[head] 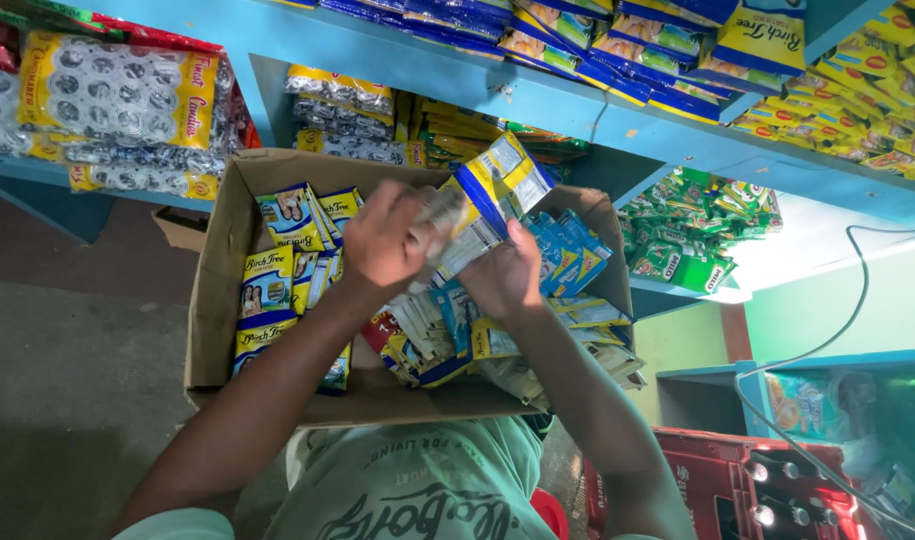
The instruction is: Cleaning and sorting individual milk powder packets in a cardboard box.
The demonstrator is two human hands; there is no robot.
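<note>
An open cardboard box (213,290) rests in front of me, filled with yellow and blue sachets (269,285) on its left and loose blue, white and yellow packets on its right. My left hand (385,240) and my right hand (502,275) are both raised over the middle of the box. Together they grip a strip of blue, yellow and white sachets (497,190) that sticks up and to the right. The part of the strip by my left hand is blurred.
Blue shelves (537,105) run above and behind the box, stacked with blue and yellow packets, bags of foil-wrapped sweets (117,100) at left, green packets (687,235) at right. A red crate (717,480) sits lower right, a cable (827,340) hanging over it. Grey floor lies left.
</note>
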